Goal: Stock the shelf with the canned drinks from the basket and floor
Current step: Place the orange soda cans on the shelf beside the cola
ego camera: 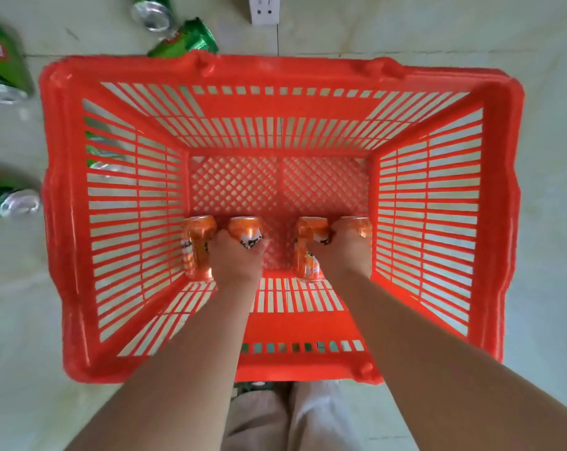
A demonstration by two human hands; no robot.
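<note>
— What's lying around the red basket [61, 222]?
— Green cans [2, 60] on the floor.
— And inside?
— Four orange cans [196, 249]; left hand [238, 255] and right hand [349, 252] each clasp two.

Head view, straight down, close over basket [510, 190]

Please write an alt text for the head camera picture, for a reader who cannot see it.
Seen from above, the left hand and the right hand each grip orange cans lying at the bottom of a red plastic basket. Green cans lie on the pale tiled floor to the left of the basket and beyond it.
</note>
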